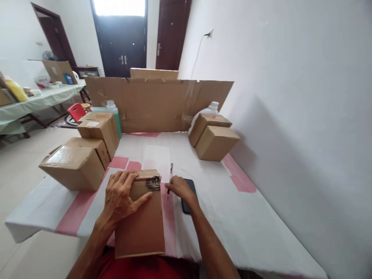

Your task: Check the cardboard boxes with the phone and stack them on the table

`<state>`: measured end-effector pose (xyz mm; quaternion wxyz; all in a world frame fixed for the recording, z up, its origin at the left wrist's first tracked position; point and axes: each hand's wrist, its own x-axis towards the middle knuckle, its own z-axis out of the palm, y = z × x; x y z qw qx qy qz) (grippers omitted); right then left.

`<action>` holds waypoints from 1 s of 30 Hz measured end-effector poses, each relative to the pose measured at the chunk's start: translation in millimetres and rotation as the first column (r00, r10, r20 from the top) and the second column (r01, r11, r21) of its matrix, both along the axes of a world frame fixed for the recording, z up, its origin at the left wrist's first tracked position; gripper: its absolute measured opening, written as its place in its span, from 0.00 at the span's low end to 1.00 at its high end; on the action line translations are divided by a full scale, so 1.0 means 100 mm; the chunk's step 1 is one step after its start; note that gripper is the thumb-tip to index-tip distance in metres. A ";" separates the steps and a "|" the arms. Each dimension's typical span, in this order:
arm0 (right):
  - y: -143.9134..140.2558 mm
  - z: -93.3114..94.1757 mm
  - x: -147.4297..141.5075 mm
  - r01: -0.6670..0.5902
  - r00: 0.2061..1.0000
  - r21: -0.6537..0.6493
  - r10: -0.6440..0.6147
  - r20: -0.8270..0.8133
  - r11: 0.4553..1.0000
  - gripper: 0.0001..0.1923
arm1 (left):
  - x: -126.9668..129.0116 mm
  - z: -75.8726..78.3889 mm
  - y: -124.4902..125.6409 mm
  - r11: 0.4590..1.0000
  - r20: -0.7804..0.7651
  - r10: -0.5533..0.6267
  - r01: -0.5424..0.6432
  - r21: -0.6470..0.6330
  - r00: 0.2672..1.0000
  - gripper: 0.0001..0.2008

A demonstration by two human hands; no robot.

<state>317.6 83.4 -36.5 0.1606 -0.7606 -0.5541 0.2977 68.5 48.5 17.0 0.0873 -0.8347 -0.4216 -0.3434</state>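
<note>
My left hand (120, 195) holds a brown cardboard box (143, 228) at the table's near edge, thumb on the broad face and fingers spread over the upper left edge. Black scribbled pen marks (153, 183) show near the box's upper right corner. Just right of that corner, my right hand (180, 187) pinches a slim pen (171, 168), dark at both ends, held upright and apart from the box. Beneath my right hand and wrist lies a dark smartphone (190, 186), partly covered.
Several cardboard boxes (78, 162) stand left, beside a green-liquid bottle (117, 120). Two more boxes (217, 143) and a white jug (213, 106) stand right. A cardboard panel (157, 104) closes the table's back. A wall (290, 116) runs along the right.
</note>
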 end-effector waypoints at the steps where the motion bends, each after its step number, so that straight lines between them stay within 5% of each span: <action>1: 0.03 -0.08 -0.07 0.003 1.000 -0.040 -0.002 0.022 0.999 0.14 | -0.01 0.00 0.01 1.000 -0.005 0.000 0.000 0.006 1.000 0.22; 6: -0.10 -0.31 -0.23 0.063 0.993 -0.102 -0.052 0.107 0.993 0.18 | -0.03 -0.03 0.04 1.000 -0.022 -0.011 0.011 0.012 1.000 0.22; 16: -0.78 -0.43 0.32 0.410 0.885 -0.023 -0.392 0.251 0.912 0.31 | -0.03 -0.02 0.02 1.000 -0.023 -0.012 0.013 0.022 1.000 0.22; 20: -0.72 -0.57 0.38 0.432 0.896 -0.009 -0.427 0.124 0.902 0.34 | -0.04 -0.01 -0.02 1.000 0.000 -0.020 0.020 0.018 1.000 0.22; 27: -0.80 -0.63 0.36 0.328 0.916 0.113 -0.287 -0.279 0.938 0.17 | -0.05 -0.08 -0.05 1.000 0.048 -0.023 0.023 0.007 0.999 0.23; 30: -1.02 -0.49 0.32 0.377 0.779 0.127 -0.240 -0.579 0.917 0.25 | -0.03 -0.10 -0.05 1.000 0.065 -0.024 0.025 -0.008 0.998 0.24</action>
